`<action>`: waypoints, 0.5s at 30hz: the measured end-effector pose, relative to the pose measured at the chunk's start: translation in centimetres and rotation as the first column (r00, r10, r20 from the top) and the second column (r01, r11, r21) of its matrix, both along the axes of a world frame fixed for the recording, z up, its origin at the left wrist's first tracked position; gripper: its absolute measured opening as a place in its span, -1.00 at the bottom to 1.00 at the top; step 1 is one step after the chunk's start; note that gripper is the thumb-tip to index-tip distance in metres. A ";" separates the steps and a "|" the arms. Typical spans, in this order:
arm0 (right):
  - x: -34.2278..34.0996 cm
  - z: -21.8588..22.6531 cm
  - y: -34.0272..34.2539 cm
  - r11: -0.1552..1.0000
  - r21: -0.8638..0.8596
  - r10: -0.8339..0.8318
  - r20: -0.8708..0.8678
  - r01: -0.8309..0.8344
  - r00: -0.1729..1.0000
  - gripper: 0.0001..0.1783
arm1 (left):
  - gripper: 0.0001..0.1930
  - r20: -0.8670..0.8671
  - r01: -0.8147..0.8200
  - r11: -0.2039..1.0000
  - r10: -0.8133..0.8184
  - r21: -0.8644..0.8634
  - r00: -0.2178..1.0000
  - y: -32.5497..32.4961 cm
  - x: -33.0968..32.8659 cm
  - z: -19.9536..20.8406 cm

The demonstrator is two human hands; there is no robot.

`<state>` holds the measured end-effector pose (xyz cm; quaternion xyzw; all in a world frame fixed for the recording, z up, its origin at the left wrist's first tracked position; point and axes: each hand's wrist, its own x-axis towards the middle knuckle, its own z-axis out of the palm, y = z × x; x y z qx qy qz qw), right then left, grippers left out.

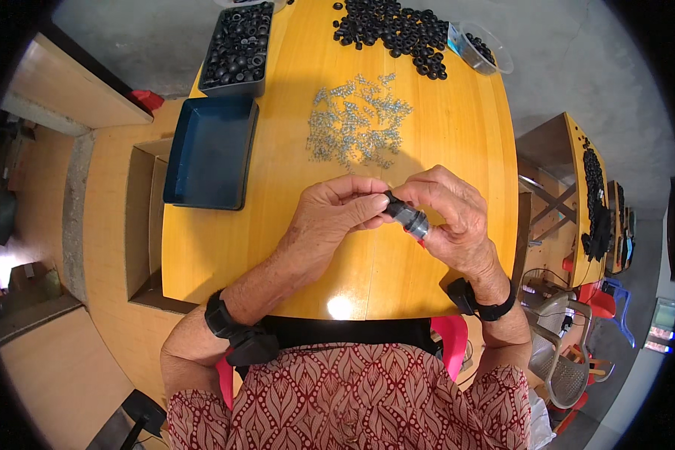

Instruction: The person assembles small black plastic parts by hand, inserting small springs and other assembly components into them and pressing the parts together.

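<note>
My right hand (454, 214) is closed around a short, dark, cylindrical tool (410, 217) with a shiny, silvery rounded end; a spot of red shows near the thumb. At the tool's other end, my left hand (341, 208) pinches a small black piece (389, 201), mostly covered by the fingertips. Whether that piece is separate from the tool I cannot tell. Both hands are together above the near half of the yellow table (292, 289). Just beyond them lies a spread of small silvery metal pieces (356, 124).
An open dark blue tray (249, 161) sits at the table's left edge. Behind it, a grey bin (259, 86) holds black round parts. Black rings (397, 30) are heaped at the far side, beside a clear plastic tub (506, 60). Chairs (566, 367) stand at right.
</note>
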<state>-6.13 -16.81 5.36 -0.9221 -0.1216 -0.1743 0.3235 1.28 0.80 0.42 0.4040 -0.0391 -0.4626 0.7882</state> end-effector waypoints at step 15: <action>-0.5 0.9 0.6 0.994 -0.110 0.001 0.089 0.009 0.996 -0.70 | -0.78 0.007 0.064 0.997 -0.064 0.035 0.998 0.0 0.0 0.0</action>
